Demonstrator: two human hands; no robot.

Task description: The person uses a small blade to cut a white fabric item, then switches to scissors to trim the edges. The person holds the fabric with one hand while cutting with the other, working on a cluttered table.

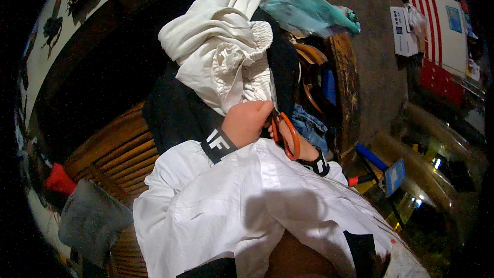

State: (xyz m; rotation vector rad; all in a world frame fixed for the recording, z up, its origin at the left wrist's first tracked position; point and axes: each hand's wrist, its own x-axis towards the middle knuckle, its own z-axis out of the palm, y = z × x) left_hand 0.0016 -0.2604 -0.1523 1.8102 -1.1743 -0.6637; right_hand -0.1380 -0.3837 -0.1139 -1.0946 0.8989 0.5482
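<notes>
Dim wooden bench (118, 154) behind: left hand (246, 122) pinches cream cloth (226, 51); right hand (296, 144), mostly hidden, grasps orange scissors (287, 134).

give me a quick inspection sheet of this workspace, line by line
surface: slatted wooden seat, partly covered by dark cloth
job's things: cream garment bunched up; orange-handled scissors at its lower edge
clutter: clear plastic bag with teal contents; grey cloth; blue denim
grippers: left hand grips the garment's edge; right hand holds the scissors, mostly hidden
cables: nothing seen
surroundings: red-and-white striped box, blue-handled tool on the floor at right
</notes>
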